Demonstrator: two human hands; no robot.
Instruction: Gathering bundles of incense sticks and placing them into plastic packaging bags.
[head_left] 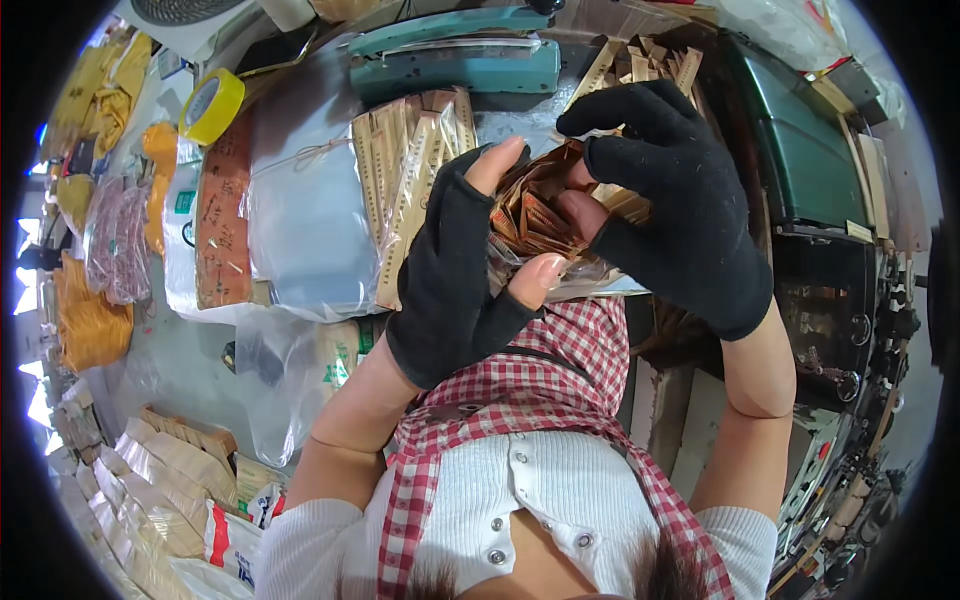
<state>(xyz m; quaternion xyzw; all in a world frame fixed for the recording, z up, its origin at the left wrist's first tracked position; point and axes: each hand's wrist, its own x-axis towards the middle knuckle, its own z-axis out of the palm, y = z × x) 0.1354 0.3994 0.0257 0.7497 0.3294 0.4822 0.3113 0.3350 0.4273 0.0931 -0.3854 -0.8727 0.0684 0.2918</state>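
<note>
A small bare patch of the counter [512, 122] is left free between the teal device [455, 72] at the far edge and the hands. Toward the left edge, open air is left above the flat plastic stack [305, 220], though paper strips [400, 165] are set between it and the left hand [440, 270]. Toward the right edge, passage is blocked by a green box [800, 140]; the near edge is closed off by a checked apron [590, 340].

A grey worktop [505, 118] carries a long teal device [455, 70] along its far side, a string-tied, bluish plastic stack [300, 225] at left, and narrow tan packets [418, 150] beside that stack.
</note>
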